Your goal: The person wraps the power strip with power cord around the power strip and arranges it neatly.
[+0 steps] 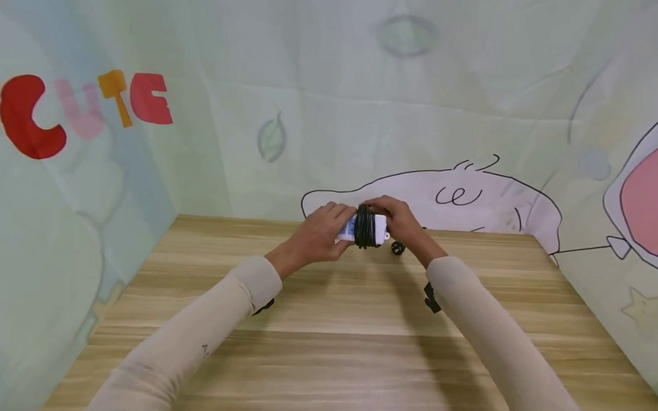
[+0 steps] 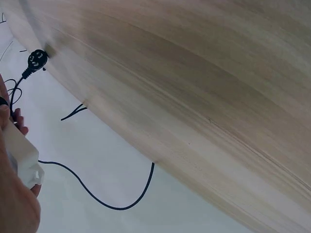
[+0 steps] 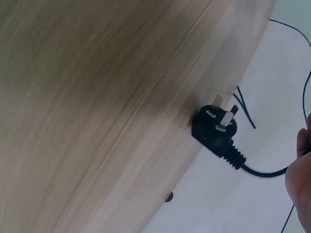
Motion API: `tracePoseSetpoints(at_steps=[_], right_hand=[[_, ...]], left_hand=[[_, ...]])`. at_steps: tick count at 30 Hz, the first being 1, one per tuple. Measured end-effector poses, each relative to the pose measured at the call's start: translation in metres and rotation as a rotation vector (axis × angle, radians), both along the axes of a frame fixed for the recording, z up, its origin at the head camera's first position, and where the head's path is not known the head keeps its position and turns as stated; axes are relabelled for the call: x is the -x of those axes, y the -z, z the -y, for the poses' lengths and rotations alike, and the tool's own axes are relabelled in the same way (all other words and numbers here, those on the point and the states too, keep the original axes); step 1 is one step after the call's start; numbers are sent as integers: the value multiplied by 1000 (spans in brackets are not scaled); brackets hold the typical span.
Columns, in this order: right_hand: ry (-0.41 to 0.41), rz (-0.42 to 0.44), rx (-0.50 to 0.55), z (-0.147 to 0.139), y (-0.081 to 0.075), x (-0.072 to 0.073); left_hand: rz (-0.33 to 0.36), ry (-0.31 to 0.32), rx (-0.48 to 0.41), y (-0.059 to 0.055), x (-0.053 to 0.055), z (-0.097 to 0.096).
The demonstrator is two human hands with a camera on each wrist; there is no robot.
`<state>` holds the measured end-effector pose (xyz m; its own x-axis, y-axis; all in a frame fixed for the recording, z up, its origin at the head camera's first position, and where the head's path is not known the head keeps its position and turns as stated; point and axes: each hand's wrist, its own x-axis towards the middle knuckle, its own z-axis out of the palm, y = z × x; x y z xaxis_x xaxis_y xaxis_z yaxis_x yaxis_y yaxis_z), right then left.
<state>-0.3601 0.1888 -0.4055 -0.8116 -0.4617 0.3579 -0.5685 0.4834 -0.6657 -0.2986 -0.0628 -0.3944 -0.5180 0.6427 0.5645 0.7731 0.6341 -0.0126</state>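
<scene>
A white and blue power strip [image 1: 347,229] is held just above the far part of the table, with its black cord [image 1: 365,227] wound round it in a thick coil. My left hand [image 1: 319,232] grips one end, fingers over the top and thumb underneath. On the other side, my right hand [image 1: 399,218] curls its fingers at the coil and holds the cord. The black plug [image 3: 216,127] dangles below on a short length of cord, prongs showing, near the tabletop edge in the right wrist view. The right palm's inside is hidden.
Underneath is a wood-grain table [image 1: 322,364]. A printed cloth backdrop [image 1: 246,91] rises behind the table's far edge and along both sides. Black objects [image 1: 432,298] show beside the sleeves, partly hidden.
</scene>
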Motion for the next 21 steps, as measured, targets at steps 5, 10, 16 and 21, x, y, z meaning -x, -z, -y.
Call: tracePoseSetpoints(at_steps=[5,10,16,21], right_hand=[[3,2,-114,-13,18,13],[105,31,-179,-12,19,14],[239,229,-121,-6,3,2],[179,407,58,-6,3,6]], left_hand=[[25,-21,-45,-3,1,-4],[63,-61,-92,-5,0,-4],[106,-113,-147,-9,4,-3],[120,-126,-193,-10,6,-2]])
